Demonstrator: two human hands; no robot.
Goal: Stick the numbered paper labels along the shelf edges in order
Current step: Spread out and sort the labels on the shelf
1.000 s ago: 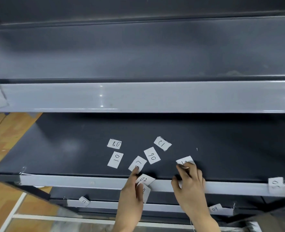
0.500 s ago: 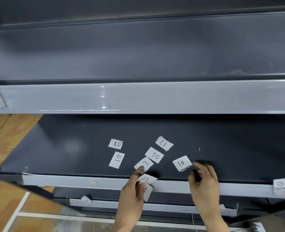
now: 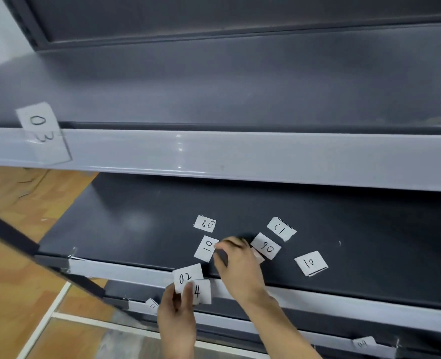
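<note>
**Q:** How are the two hands disposed?

**A:** The left hand [image 3: 178,314] is held low, in front of the shelf edge [image 3: 126,270]. Its thumb and fingers pinch two overlapped paper slips: label 02 [image 3: 188,277] above and a label ending in 4 [image 3: 201,292] below, whose first digit the thumb covers. The right hand [image 3: 240,265] reaches over that edge onto the dark shelf board [image 3: 136,224]. Its fingers are curled, and the fingertips [image 3: 220,245] touch the right side of the left label 10 [image 3: 206,248]. It cannot be told whether they grip the slip or only touch it.

**Q:** Where do the loose labels lie?

**A:** All lie flat on the board, with digits given as seen.
- Label 80 [image 3: 205,224] lies just beyond the right hand's fingertips.
- Label 90 [image 3: 266,246] lies just right of its knuckles.
- Label 21 [image 3: 281,228] lies beyond label 90.
- The right label 10 [image 3: 310,263] lies farther to the right, apart from the hand.
- One more slip [image 3: 257,256] shows partly from under the right hand and cannot be read.

**Q:** Which labels sit on edges?

**A:** Label 03 [image 3: 39,128] sits on the upper shelf edge [image 3: 240,156], far up and left of both hands. On the lower shelf edge [image 3: 331,338], a small blurred label [image 3: 152,303] sits just left of the left hand. Label 09 [image 3: 364,343] sits on the same edge, right of the right forearm.
</note>
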